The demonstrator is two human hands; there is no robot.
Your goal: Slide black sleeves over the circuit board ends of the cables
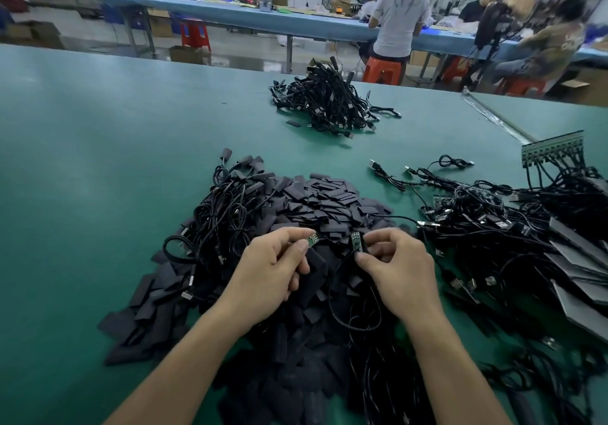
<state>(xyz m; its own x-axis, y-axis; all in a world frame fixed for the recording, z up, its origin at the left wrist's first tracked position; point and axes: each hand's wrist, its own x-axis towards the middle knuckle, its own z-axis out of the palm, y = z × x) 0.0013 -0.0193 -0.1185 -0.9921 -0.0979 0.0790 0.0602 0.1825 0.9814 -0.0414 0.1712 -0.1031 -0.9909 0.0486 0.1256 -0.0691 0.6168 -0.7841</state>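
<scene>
My left hand [274, 268] pinches a small green circuit board [312, 239] between thumb and forefinger, with a black sleeve [316, 270] under the curled fingers. My right hand [393, 260] pinches a second green circuit board [355, 241] whose black cable [348, 309] loops down toward me. Both hands hover over a big heap of flat black sleeves [332, 201] on the green table [98, 161]. The two boards are a hand's width apart.
A tangle of black cables [217, 224] lies left of the sleeve heap. Another cable pile [329, 102] sits farther back. On the right lie more USB cables [493, 217], a strip of joined boards [552, 150] and grey flat pieces [579, 260]. People work at benches behind.
</scene>
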